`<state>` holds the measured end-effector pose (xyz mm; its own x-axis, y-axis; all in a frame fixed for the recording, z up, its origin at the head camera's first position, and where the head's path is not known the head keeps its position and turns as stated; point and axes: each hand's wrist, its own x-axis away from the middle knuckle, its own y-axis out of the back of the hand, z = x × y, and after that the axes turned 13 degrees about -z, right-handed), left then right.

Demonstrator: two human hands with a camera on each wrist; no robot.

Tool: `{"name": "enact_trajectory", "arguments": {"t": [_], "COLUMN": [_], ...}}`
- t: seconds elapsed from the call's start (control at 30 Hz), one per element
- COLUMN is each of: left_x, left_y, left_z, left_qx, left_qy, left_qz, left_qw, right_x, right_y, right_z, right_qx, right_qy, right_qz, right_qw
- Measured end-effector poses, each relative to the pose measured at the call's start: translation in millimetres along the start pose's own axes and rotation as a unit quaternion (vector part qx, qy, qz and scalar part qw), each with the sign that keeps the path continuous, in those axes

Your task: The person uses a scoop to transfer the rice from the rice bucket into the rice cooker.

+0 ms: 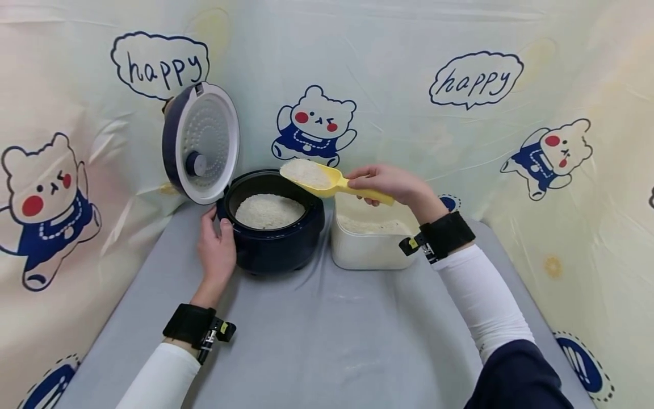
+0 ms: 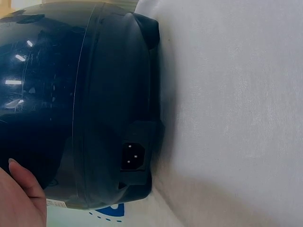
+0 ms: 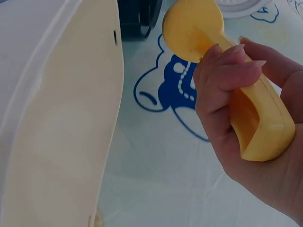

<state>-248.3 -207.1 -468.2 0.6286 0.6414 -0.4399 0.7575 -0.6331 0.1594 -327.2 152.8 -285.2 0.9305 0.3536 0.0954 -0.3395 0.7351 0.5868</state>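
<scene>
My right hand (image 1: 390, 183) grips the handle of a yellow scoop (image 1: 334, 183), fingers curled round it in the right wrist view. White rice (image 1: 305, 172) heaps the scoop, which is above the gap between the cooker and the bin, its tip over the cooker's right rim. The dark blue rice cooker (image 1: 271, 250) stands with its lid (image 1: 208, 145) raised at the left and rice (image 1: 269, 212) in its pot. Against the cooker's left side rests my left hand (image 1: 217, 250), thumb and fingers extended; the left wrist view shows only part of it beside the cooker's wall.
A cream bin (image 1: 370, 253) holding rice stands right of the cooker, close to it. Grey cloth (image 1: 327, 341) covers the table. A printed curtain (image 1: 393, 85) hangs behind and at both sides. The cooker's power socket (image 2: 133, 156) faces the left wrist camera.
</scene>
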Motion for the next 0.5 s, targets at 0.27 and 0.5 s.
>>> {"name": "enact_trajectory", "arguments": {"t": [0.27,0.5], "left_x": [-0.2,0.8], "left_y": [-2.3,-0.7], "left_z": [2.4,3.5], "left_qx": [0.006,0.011], "left_qy": [0.002,0.009], "left_qz": [0.000,0.003], "left_qw": [1.0000,0.9999], "right_x": [-10,-16], "right_y": [-20,-32], "right_z": [22,35], "right_qx": [0.064,0.110], "right_qy": [0.016,0.029], "right_qz": [-0.002,-0.017], "right_qw": [0.998,0.993]}}
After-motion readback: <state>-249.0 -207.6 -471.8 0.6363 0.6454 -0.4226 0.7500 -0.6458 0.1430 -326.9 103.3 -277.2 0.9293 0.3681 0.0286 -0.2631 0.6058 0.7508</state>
